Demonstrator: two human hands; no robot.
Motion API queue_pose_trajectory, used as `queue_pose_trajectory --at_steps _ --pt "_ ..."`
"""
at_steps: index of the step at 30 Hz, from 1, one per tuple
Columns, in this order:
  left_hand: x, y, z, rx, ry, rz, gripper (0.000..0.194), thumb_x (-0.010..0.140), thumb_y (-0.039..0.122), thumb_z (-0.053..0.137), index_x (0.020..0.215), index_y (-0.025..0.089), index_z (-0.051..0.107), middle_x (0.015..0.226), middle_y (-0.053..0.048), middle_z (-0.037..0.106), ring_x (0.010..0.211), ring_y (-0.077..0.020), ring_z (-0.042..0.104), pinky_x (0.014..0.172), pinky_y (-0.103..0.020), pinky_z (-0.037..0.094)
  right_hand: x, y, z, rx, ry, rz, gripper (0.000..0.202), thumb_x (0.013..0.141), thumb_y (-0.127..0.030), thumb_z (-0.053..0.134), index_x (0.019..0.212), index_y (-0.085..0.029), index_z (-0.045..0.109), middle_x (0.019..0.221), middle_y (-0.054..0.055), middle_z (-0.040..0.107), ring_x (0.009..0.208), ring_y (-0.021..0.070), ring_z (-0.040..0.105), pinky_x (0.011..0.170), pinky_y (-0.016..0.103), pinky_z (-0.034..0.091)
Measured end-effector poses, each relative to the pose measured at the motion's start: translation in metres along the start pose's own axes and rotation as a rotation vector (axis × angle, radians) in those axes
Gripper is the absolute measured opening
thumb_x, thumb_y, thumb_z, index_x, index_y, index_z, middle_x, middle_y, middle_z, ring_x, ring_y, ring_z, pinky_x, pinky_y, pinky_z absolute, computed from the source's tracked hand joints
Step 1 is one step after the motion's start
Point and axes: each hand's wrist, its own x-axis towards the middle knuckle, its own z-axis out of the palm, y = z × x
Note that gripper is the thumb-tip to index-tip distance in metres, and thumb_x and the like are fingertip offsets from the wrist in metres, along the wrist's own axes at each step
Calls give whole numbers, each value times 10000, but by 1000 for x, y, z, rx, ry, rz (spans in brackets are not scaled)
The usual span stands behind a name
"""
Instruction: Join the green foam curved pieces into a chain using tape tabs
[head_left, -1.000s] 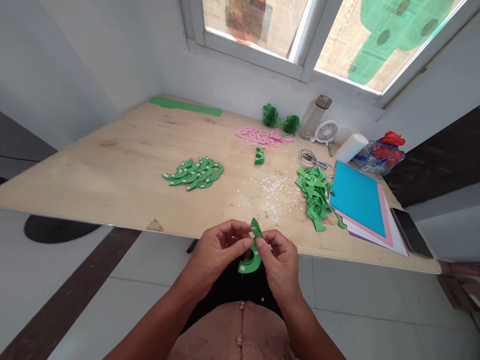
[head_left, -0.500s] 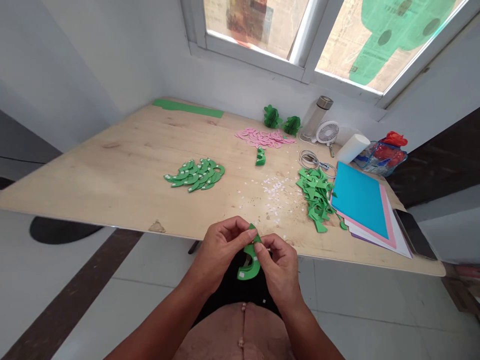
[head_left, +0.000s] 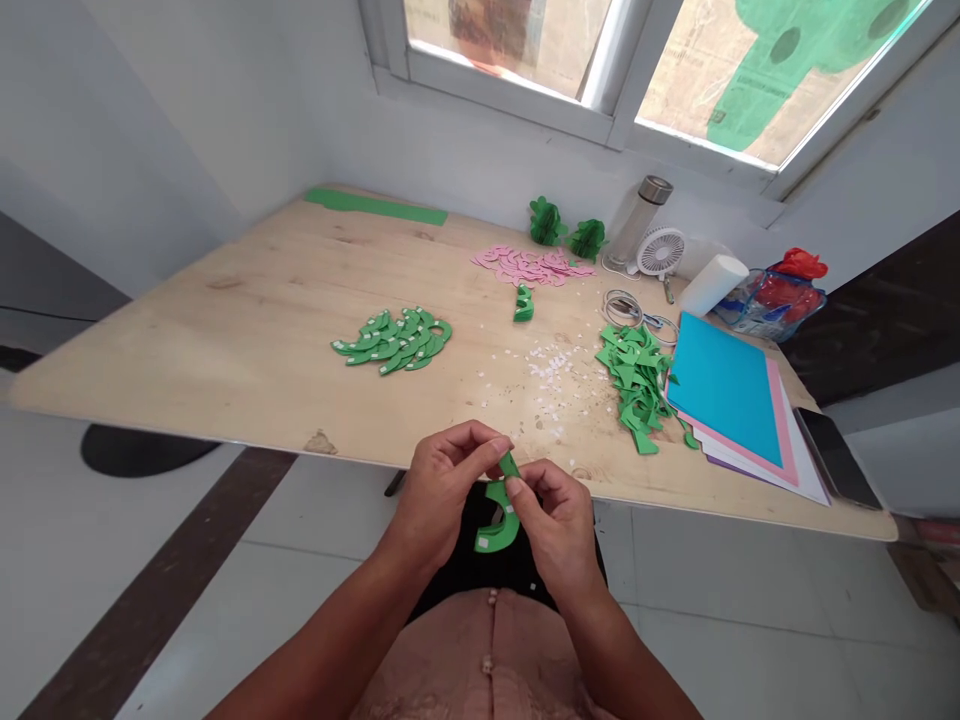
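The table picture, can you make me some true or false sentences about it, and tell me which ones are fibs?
1. The left hand and the right hand are both holding green cutouts. True.
2. The tiny scattered bits on the table are all black. False: many are white bits.
3. The blue sheet lies on top of a pink sheet. True.
4. The fan stands left of the bottle in the picture. False: it is to the right of it.
5. Pink cutouts lie in a pile near the wall. True.
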Motion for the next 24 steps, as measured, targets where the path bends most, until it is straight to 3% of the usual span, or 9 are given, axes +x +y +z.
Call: queue_pose_trajectory --at_steps 2,7,13,19,24 --pt "-1 -1 1 -17 -1 -12 182 699 302 666 599 163 606 579 17 545 578 -111 481 583 -228 408 0 0 0 -1 8 -1 155 766 -293 600 690 -162 630 615 -6 579 564 117 468 566 245 372" --pt "-8 -5 -7 -2 -100 -92 224 723 333 670 884 177 671 764 -21 634 689 -140 554 639 -240 452 1 -1 0 59 35 -10 166 775 -297 593 680 -162 617 600 -11 571 552 110 468 543 235 364" --pt "-18 -8 -10 26 -60 -102 115 694 260 706 750 169 664 664 22 624 598 -92 525 590 -192 431 2 0 0 60 58 8 165 764 -303 602 693 -155 617 608 -3 582 548 109 469 534 231 370" --pt "-17 -12 -1 14 47 -27 175 689 248 712 839 184 649 761 13 667 703 -108 584 634 -188 457 2 0 0 8 85 -18 140 759 -276 591 696 -154 622 616 -6 589 565 112 484 561 233 389" --pt "-17 -15 1 19 45 -34 169 713 257 690 853 177 639 757 7 660 682 -106 576 614 -194 462 1 -2 1 0 96 -33 126 763 -252 578 697 -152 614 615 -8 578 568 111 485 575 237 396"
